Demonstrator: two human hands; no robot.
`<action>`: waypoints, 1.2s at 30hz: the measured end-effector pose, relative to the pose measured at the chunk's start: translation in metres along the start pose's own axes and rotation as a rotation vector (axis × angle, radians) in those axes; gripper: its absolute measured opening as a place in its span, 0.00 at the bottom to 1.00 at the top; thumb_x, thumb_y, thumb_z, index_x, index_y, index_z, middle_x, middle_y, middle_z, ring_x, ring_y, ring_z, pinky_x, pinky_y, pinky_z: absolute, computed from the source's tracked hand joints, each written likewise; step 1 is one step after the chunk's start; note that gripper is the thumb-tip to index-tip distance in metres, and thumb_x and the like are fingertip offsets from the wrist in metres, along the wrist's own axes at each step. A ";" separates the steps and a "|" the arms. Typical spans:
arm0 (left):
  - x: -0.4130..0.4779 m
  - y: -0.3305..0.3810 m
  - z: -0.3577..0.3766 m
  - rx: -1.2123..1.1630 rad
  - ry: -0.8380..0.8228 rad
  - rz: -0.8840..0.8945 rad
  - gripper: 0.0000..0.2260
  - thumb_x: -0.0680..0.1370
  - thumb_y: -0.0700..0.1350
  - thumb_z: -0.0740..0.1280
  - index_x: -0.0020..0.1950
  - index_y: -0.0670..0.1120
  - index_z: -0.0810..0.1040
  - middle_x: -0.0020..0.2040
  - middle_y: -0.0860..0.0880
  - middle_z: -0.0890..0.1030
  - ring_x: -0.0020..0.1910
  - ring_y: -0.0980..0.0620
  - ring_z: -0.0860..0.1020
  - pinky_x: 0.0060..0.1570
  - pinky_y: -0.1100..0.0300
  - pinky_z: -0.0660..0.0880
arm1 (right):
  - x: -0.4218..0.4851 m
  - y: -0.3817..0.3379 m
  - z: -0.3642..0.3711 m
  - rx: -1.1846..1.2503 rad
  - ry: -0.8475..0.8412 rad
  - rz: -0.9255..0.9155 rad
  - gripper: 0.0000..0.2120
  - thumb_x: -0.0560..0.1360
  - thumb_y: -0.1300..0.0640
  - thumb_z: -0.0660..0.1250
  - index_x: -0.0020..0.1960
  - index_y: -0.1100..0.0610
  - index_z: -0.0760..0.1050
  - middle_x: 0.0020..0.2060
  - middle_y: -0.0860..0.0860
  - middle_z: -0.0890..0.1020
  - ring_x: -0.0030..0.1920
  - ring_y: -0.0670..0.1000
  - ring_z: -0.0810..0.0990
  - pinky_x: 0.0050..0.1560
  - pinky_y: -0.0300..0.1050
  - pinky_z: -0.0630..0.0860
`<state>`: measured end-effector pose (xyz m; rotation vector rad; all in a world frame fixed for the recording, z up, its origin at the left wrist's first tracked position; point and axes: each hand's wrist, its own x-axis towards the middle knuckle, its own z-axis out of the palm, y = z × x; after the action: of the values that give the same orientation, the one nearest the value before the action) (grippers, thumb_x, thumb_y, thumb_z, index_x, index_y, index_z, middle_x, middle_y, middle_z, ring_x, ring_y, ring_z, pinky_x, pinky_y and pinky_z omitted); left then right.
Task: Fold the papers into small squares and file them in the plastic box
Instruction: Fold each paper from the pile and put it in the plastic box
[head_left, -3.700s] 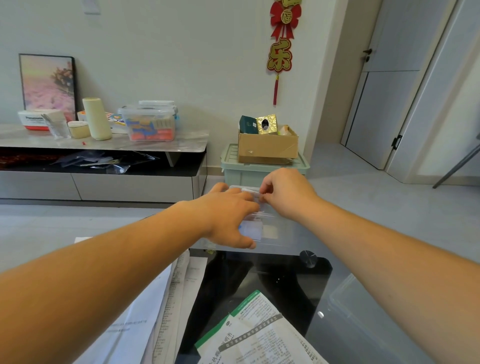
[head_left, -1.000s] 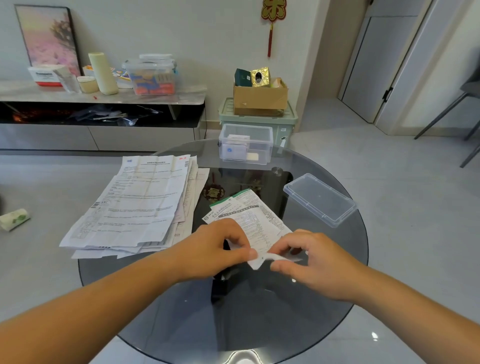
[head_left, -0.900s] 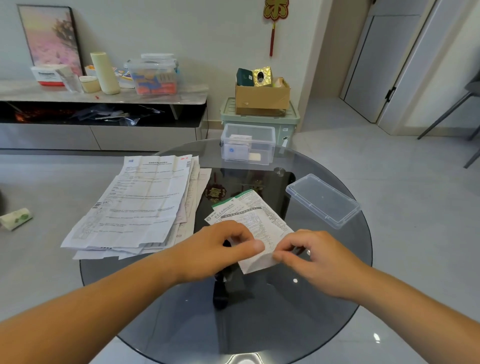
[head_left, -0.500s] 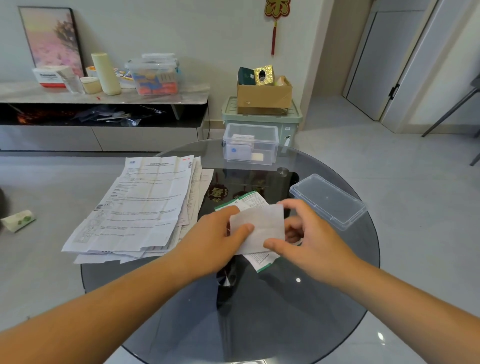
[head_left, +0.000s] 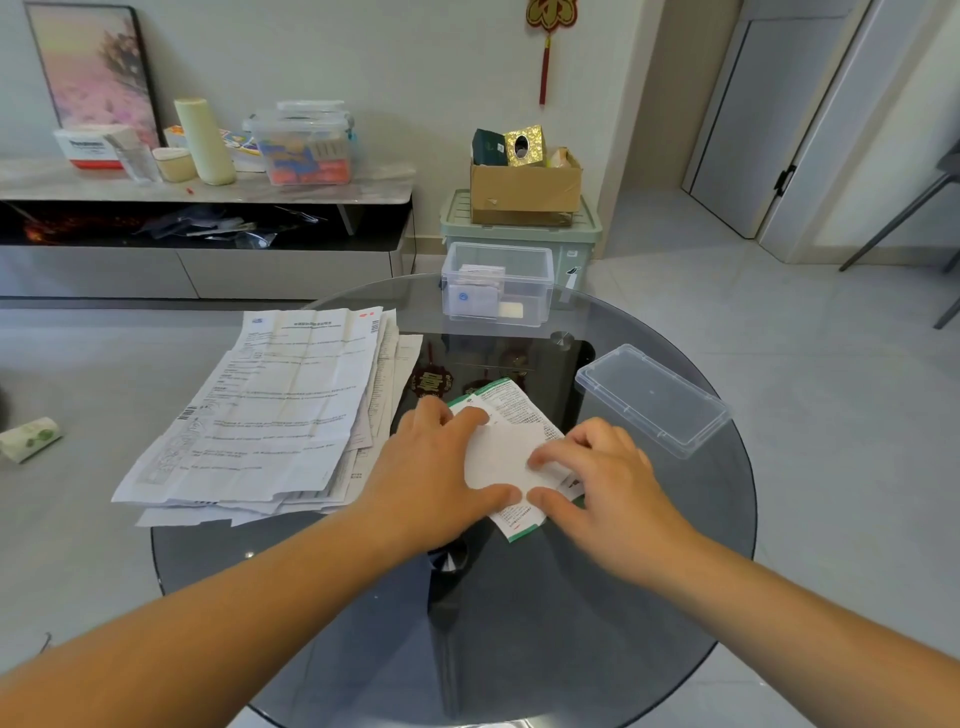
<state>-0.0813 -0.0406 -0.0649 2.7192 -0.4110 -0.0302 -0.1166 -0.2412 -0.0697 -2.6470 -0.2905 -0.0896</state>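
Pressing on one green-edged paper (head_left: 506, 457), both hands lie on the round glass table (head_left: 571, 623), and the white back of this paper is folded over its printed side. The left hand (head_left: 431, 467) is flat and open, with its fingers spread on the left part of the fold and its thumb on the near edge. The right hand (head_left: 608, 483) has bent fingers, and their tips and the thumb push down on the right part of the paper; it grips nothing. Beyond the hands, at the far edge of the table, stands one clear plastic box (head_left: 496, 283) without a cover. It holds some folded papers that stand at its left end, one of them with a round blue mark, and one small pale square lies on its bottom; I cannot count the folded papers exactly. One clear lid (head_left: 649, 400) lies to the right of the right hand, a little beyond it and apart from the box. Just beside the left hand, on its left, lies one loose stack of unfolded papers (head_left: 270, 410) with printed text. Farther behind the plastic box, one green storage bin (head_left: 519, 239) stands on the floor and carries one cardboard box (head_left: 524, 187), in which one gold box and one dark green box are visible.
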 end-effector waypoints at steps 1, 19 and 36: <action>0.002 -0.001 -0.002 0.021 -0.020 -0.003 0.38 0.70 0.69 0.70 0.76 0.56 0.63 0.68 0.51 0.66 0.66 0.50 0.67 0.65 0.53 0.71 | 0.000 0.000 0.000 -0.018 -0.012 -0.017 0.13 0.79 0.44 0.66 0.63 0.40 0.75 0.54 0.41 0.67 0.58 0.45 0.63 0.65 0.46 0.66; 0.032 0.005 -0.024 -0.165 -0.083 -0.099 0.11 0.77 0.53 0.72 0.44 0.49 0.74 0.46 0.52 0.78 0.40 0.56 0.75 0.38 0.64 0.69 | -0.004 0.005 -0.016 -0.074 -0.211 -0.110 0.16 0.82 0.45 0.58 0.68 0.39 0.74 0.68 0.37 0.67 0.67 0.43 0.60 0.70 0.46 0.58; -0.018 0.017 -0.041 -0.745 -0.496 -0.294 0.09 0.77 0.45 0.73 0.50 0.39 0.85 0.41 0.44 0.85 0.35 0.52 0.82 0.42 0.61 0.81 | -0.028 -0.012 -0.016 -0.107 -0.153 -0.259 0.20 0.76 0.34 0.62 0.63 0.43 0.74 0.59 0.38 0.74 0.59 0.41 0.69 0.59 0.39 0.71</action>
<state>-0.1003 -0.0354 -0.0209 1.9789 -0.0874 -0.7824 -0.1473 -0.2433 -0.0534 -2.7127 -0.6970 0.0141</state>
